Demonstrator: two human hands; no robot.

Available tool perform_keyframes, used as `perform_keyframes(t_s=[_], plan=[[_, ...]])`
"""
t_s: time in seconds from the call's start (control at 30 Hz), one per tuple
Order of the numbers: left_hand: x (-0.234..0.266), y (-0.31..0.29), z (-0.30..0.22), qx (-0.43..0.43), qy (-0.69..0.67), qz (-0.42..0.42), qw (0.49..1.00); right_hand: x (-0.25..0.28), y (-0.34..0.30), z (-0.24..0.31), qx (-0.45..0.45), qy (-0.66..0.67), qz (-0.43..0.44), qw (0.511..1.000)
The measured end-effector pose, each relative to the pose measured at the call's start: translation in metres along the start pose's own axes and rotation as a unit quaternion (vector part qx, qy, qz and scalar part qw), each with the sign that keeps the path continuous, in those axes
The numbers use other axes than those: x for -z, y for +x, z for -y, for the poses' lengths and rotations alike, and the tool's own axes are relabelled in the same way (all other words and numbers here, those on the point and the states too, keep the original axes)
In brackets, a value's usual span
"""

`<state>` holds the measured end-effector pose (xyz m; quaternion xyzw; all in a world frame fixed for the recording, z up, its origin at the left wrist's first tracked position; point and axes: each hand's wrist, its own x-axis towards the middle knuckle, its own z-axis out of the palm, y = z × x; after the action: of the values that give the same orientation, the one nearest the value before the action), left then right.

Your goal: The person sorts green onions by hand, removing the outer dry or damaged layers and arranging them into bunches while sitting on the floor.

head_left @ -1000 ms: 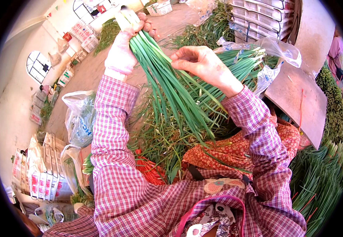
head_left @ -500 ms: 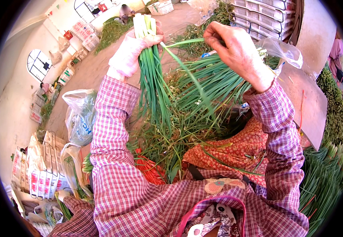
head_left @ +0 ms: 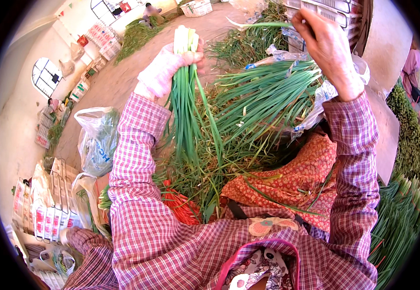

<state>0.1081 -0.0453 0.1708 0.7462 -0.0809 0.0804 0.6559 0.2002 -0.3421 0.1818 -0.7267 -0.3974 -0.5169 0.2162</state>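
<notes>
Left hand (head_left: 186,60) grasps a thick bunch of long green stalks with white ends (head_left: 185,101) just below those ends, its arm stretched forward and the leaves hanging down. Right hand (head_left: 323,43), raised out to the right with the elbow bent, pinches a single slim green stalk with a white tip (head_left: 265,24), pointing left, apart from the bunch. Loose green trimmings (head_left: 205,181) litter the brown floor (head_left: 101,92) below. White plastic crates (head_left: 104,39) are stacked by the floor's left edge, along a pale wall (head_left: 14,116) with an arched window (head_left: 46,77).
</notes>
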Motion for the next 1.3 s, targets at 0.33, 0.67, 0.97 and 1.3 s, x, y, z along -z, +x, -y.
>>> perform_keyframes(t_s=[0.33, 0.67, 0.97, 1.3], plan=[[-0.023, 0.013, -0.015, -0.091, -0.273, -0.016, 0.958, -0.063, -0.03, 0.105, -0.134, 0.379, 0.171, 0.9], [-0.025, 0.008, -0.016, -0.113, -0.322, -0.097, 0.935, -0.038, -0.029, 0.079, -0.227, 0.426, 0.199, 0.853], [-0.071, -0.011, 0.003, -0.081, -0.146, -0.047, 0.985, 0.001, -0.025, 0.041, -0.123, 0.252, 0.246, 0.928], [-0.088, -0.002, 0.003, -0.089, 0.127, 0.014, 0.988, 0.074, -0.023, 0.008, -0.029, 0.025, 0.292, 0.956]])
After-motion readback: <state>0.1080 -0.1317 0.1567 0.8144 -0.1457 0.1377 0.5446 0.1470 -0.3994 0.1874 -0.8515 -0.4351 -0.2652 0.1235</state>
